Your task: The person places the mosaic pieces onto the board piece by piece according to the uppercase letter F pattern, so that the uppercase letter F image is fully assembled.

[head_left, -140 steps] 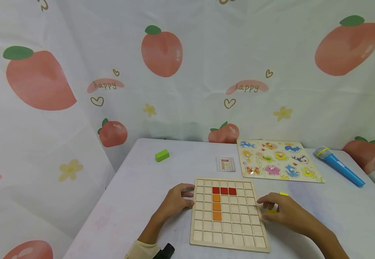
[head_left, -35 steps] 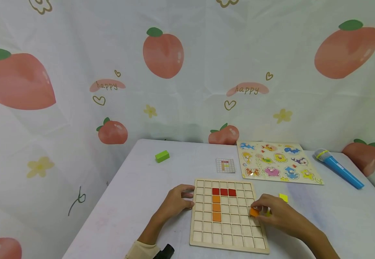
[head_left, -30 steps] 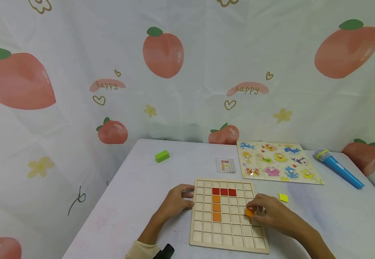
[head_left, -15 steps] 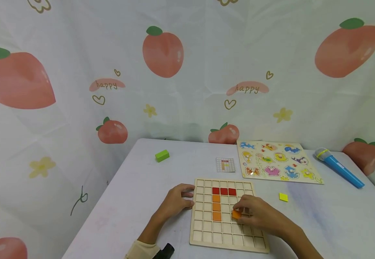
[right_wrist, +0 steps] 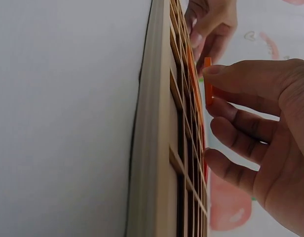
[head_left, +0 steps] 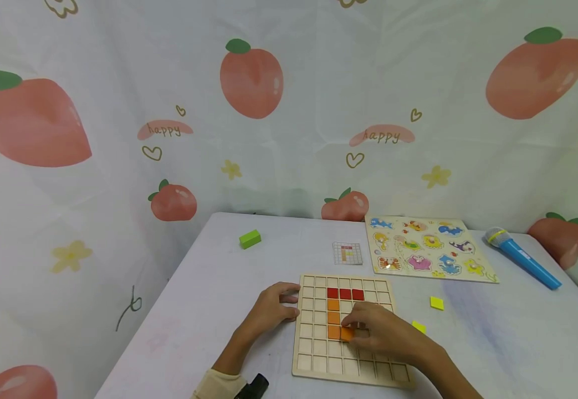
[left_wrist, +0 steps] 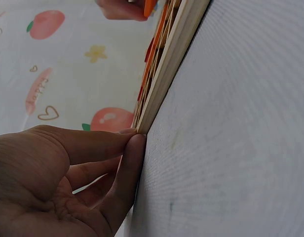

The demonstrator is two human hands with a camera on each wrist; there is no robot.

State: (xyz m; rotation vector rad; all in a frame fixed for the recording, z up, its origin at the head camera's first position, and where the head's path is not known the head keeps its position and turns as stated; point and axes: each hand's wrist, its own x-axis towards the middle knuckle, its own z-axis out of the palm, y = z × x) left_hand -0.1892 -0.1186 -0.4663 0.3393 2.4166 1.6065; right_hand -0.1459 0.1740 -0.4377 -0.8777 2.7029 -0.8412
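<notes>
A square wooden grid board [head_left: 318,366] lies on the table. Three red tiles [head_left: 346,294] form a row in it, with three orange tiles [head_left: 333,318] in a column below the leftmost red one. My right hand [head_left: 388,333] pinches another orange tile [right_wrist: 208,81] between thumb and finger. In the right wrist view this tile stands just off the board's surface; in the head view it appears beside the lowest orange tile. My left hand [head_left: 270,309] touches the board's left edge with thumb and fingertips, as the left wrist view also shows.
Two yellow tiles [head_left: 436,303] lie right of the board. Behind it are a small printed grid card [head_left: 347,253], an animal puzzle board [head_left: 430,244] and a blue toy microphone [head_left: 528,260]. A green block [head_left: 250,239] sits at the back left.
My right hand took up an orange tile at the board's right side and has carried it left over the grid to the orange column. My left hand stays at the left edge.
</notes>
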